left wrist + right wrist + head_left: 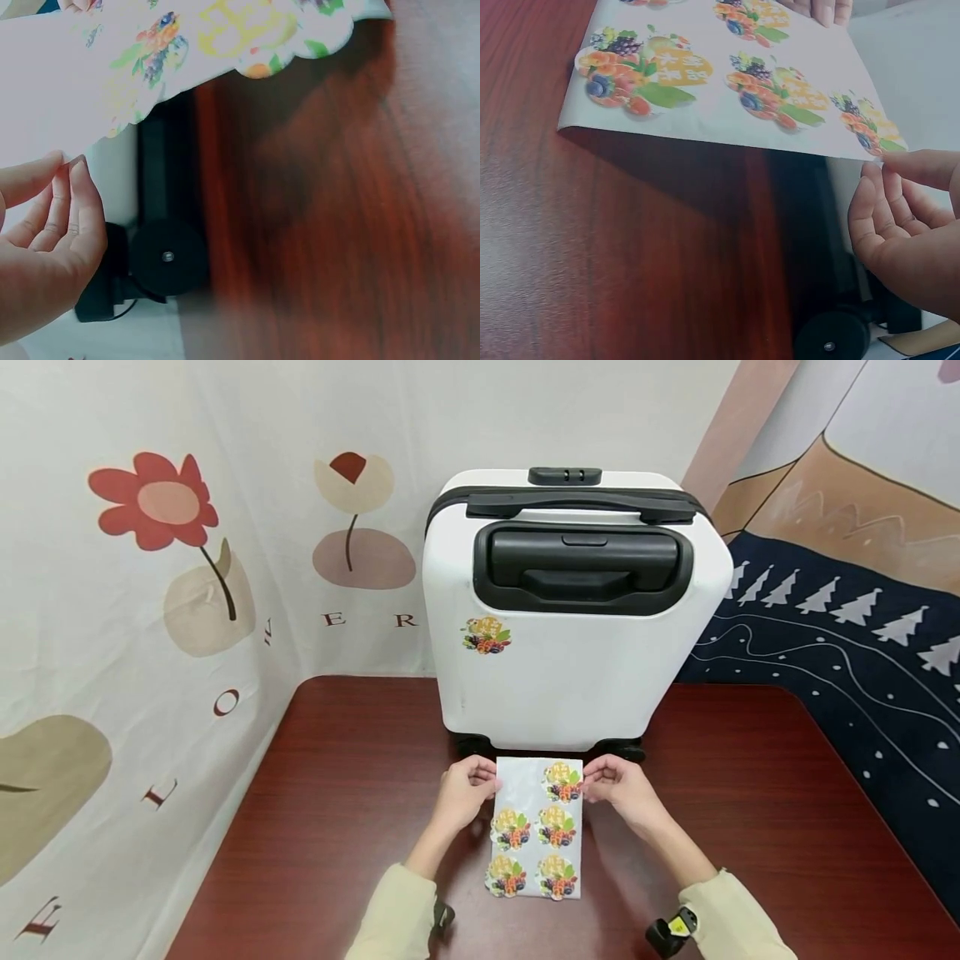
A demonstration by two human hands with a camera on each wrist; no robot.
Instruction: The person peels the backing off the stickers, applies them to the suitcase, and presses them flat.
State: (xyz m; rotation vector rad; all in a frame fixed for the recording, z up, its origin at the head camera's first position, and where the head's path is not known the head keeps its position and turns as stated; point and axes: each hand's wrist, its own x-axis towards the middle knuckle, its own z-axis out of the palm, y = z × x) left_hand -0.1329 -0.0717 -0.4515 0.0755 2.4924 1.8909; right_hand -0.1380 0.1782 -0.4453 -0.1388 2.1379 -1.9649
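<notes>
A white sheet of fruit stickers (pixel 523 789) is held up off the table between both hands, in front of the suitcase. My left hand (pixel 462 793) pinches its left edge near the top; in the left wrist view the thumb and fingertips (pixel 75 161) meet on the edge. My right hand (pixel 622 789) pinches the right edge, and the right wrist view shows its thumb (pixel 922 166) over the sheet's corner area. Several stickers fill the sheet except for a bare spot at top left. A matching fruit sticker (pixel 487 635) is on the front of the white suitcase (pixel 555 677), upper left.
The suitcase stands upright at the back of the dark red wooden table (pixel 345 793), with a black handle (pixel 585 560) and black wheels (pixel 618 749). A flower-printed cloth (pixel 255 460) hangs behind and to the left; a mountain-and-tree print (pixel 840 635) hangs at right.
</notes>
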